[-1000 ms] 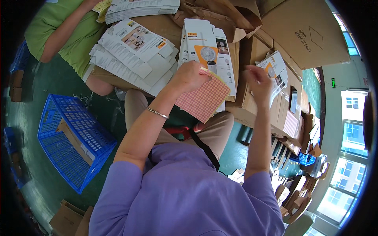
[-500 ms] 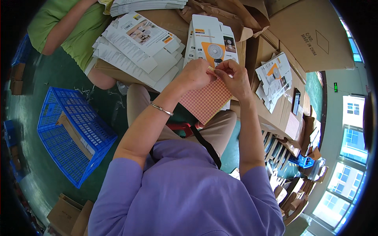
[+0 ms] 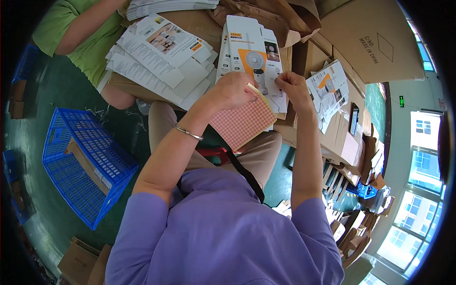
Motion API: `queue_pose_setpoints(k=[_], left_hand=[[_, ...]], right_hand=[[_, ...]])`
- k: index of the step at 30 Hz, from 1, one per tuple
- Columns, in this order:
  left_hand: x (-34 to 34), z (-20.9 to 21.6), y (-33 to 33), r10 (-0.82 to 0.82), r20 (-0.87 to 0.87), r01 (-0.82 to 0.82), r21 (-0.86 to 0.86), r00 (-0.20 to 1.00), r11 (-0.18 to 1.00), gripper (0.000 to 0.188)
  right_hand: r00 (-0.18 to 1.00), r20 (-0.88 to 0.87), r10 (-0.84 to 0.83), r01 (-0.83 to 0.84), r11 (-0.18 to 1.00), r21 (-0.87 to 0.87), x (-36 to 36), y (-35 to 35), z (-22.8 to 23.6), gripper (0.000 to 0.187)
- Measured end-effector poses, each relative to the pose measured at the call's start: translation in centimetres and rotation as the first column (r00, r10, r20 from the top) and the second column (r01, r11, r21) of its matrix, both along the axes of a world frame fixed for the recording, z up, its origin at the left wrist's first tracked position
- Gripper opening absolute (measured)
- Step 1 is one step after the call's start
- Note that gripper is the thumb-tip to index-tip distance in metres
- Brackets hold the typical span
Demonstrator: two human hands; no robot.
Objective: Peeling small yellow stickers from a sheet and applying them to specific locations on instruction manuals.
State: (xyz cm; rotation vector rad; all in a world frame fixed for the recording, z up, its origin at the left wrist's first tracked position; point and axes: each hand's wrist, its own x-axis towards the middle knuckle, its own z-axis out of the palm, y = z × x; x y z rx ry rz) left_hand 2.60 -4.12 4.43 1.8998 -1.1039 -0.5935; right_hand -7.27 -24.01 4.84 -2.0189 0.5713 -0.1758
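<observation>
Dot-sticker sheet [image 3: 242, 124] slants past the near edge of the cardboard surface [image 3: 202, 27] above the lap [image 3: 266, 151], its upper edge gripped by the curled left hand [image 3: 235, 91]. Over the right side of the top fan carton [image 3: 251, 40], the right hand [image 3: 293, 89] has thumb and forefinger pinched together, anything between them too small to tell; this looks like a sticker-placing step, calling next for light, exact fingertip pressure. Flattened cartons [image 3: 164, 61] crowd the surface's left edge, leaving more room nearer the lap.
</observation>
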Motion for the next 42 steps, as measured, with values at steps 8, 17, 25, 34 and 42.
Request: queue_pose_setpoints(k=[8,17,25,34,42], left_hand=[[-0.3,-0.7,-0.8,0.012,0.078,-0.017,0.066,0.997,0.998,0.031],[-0.1,-1.2,-1.0,0.016,0.114,-0.019,0.029,0.993,0.999,0.03],[-0.5,-1.1,-0.8,0.027,0.113,-0.031,0.036,0.993,0.999,0.03],[-0.5,-0.8,-0.6,0.027,0.098,-0.031,0.041,0.995,0.999,0.029],[0.1,-0.8,-0.2,0.031,0.048,-0.031,-0.009,0.998,0.999,0.03]], right_hand=[[0.992,-0.12,0.024,-0.009,0.992,0.126,1.3,-2.8,-0.9,0.008],[0.989,-0.15,-0.007,0.009,1.0,0.013,2.2,-3.2,-2.1,0.009],[0.973,-0.227,-0.033,0.011,0.995,-0.097,2.3,-2.6,-1.9,0.007],[0.967,-0.163,-0.196,0.111,0.899,-0.424,1.0,-2.5,-2.3,0.029],[0.946,-0.103,-0.307,0.305,0.952,-0.041,0.0,-1.3,-1.9,0.028]])
